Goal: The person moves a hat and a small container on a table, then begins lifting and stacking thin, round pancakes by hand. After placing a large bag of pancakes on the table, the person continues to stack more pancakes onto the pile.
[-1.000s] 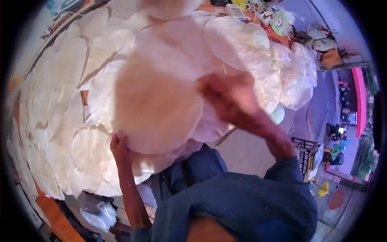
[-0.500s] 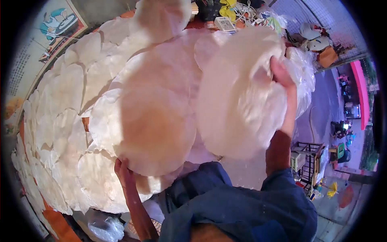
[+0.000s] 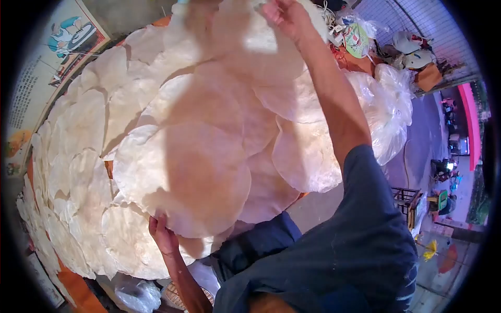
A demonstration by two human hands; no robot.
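Many thin, round, pale sheets like flatbreads overlap across a broad surface in front of me. My left hand (image 3: pixel 165 235) is low in the view, its thumb and fingers closed on the lower edge of a large round flatbread (image 3: pixel 209 177). At the top, my right arm reaches far forward. The fingers of my right hand (image 3: pixel 284 18) are bent in at a far flatbread (image 3: pixel 261 57), which lies spread over the others. Its far edge is partly cut off by the view. Shadows from my body and arm fall across the middle sheets.
Clear plastic bags (image 3: pixel 389 112) bulge at the right end of the flatbreads. Behind them lie cables and a round green-and-white item (image 3: pixel 356 40). A picture board (image 3: pixel 73 39) stands at the left. Below is another plastic bag (image 3: pixel 136 293), and a dark crate (image 3: pixel 407 203) stands right.
My right hand has swung from the right to the far top, carrying a flatbread that was lifted and now lies spread there. My left hand stays at nearly the same edge, slightly lower.
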